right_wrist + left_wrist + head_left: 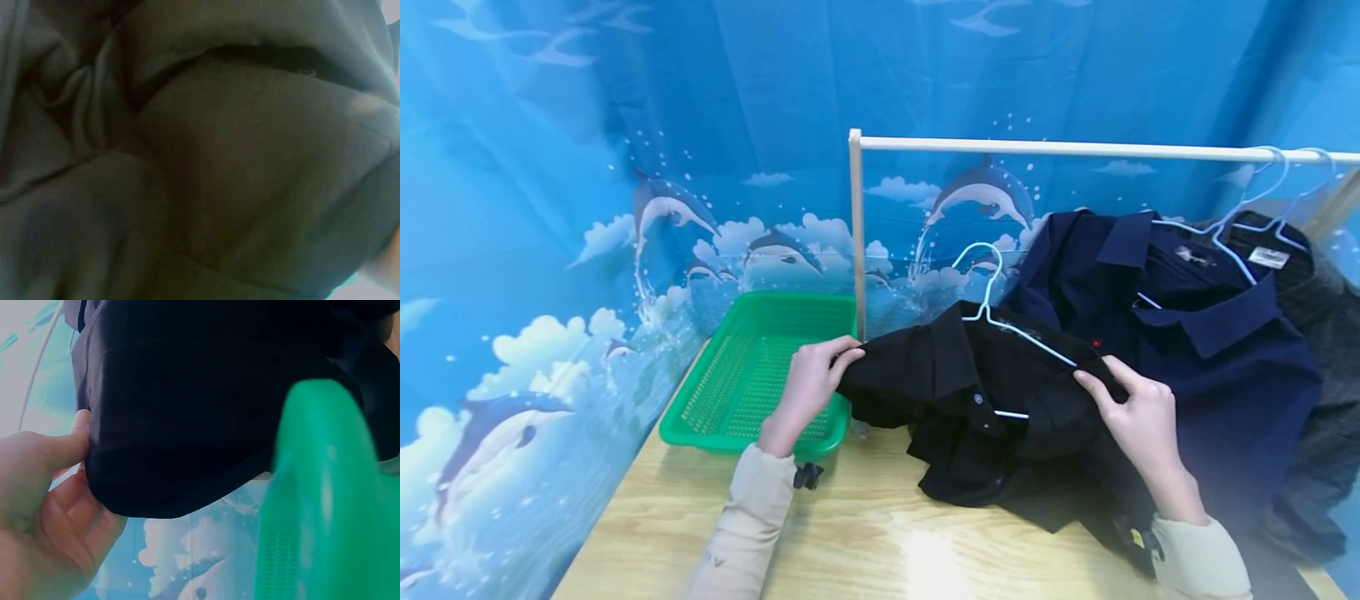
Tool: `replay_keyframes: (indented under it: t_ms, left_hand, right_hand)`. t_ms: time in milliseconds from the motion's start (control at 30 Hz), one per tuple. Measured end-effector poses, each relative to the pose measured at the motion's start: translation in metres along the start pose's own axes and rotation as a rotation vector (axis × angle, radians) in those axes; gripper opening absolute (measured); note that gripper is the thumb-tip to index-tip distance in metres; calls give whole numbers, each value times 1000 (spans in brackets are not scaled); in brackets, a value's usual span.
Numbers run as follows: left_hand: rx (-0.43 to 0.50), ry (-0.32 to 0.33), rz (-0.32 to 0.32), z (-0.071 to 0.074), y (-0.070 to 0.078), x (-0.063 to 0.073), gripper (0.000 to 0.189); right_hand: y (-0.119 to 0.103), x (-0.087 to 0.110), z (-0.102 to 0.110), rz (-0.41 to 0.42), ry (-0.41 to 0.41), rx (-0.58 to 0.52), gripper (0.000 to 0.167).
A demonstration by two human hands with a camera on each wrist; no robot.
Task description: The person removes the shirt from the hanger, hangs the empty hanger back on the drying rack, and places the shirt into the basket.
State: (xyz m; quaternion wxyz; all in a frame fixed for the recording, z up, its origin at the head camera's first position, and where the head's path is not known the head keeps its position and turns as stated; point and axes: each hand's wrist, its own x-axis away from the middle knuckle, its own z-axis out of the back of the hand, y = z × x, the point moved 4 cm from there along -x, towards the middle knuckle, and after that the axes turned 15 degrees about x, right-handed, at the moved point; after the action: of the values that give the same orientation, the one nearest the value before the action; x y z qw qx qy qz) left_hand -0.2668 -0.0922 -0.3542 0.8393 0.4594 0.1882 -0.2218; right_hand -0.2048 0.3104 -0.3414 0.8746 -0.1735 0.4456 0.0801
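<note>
A black shirt [898, 379] with a collar is on a light blue wire hanger [987, 304], whose hook stands up free in front of the rail. My left hand [808, 379] pinches the shirt at its left shoulder side between thumb and fingers; the left wrist view shows that cloth edge [169, 431] up close. On the other side, my right hand [1142, 417] pinches the opposite shoulder near the hanger's end. Dark cloth [262, 162] fills most of the right wrist view, hiding nearly all of that hand.
A pale rack with a horizontal rail [1045, 148] stands at the back. From it hang a navy shirt [1225, 392] and a dark grey garment [1337, 358] on hangers. A green plastic basket [679, 423] sits left on the wooden table [865, 542], before a blue dolphin-print curtain [775, 92].
</note>
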Motion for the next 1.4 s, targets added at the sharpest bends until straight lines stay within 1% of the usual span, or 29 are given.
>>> replay_keyframes:
  t_ms: [100,200,300,433,600,733,833,900,1033,1167,1300,1400]
  left_hand:
    - [22,23,29,2,-4,2,20]
    - [35,41,43,4,-8,5,19]
    - [44,54,54,5,-10,8,19]
    - [53,63,64,6,-9,12,20]
    - [75,70,58,7,-8,17,18]
    - [116,64,48,9,-7,20,19]
    - [157,55,38,12,-6,21,21]
    - [186,50,45,14,-8,22,22]
    - [209,44,75,19,-14,24,23]
    - [202,27,88,24,-17,26,23]
    - [190,10,100,25,-16,27,24]
    - [190,13,99,25,-15,28,23]
  right_hand:
    - [-12,-2,-2,59,27,71,24]
    - [-20,-2,-5,68,25,102,24]
    - [-25,0,-10,51,16,112,23]
    - [-28,0,-16,6,14,115,22]
    - [-32,0,-19,-43,16,137,20]
    - [-32,2,-19,-102,46,146,17]
    - [-29,1,-16,-141,94,130,16]
    - [-27,1,-14,-152,122,119,17]
    - [-21,-1,-8,-174,156,111,20]
    - [-16,-1,-6,-171,146,97,22]
    - [-14,-1,-10,-135,105,74,21]
    - [-14,-1,-13,-106,92,58,21]
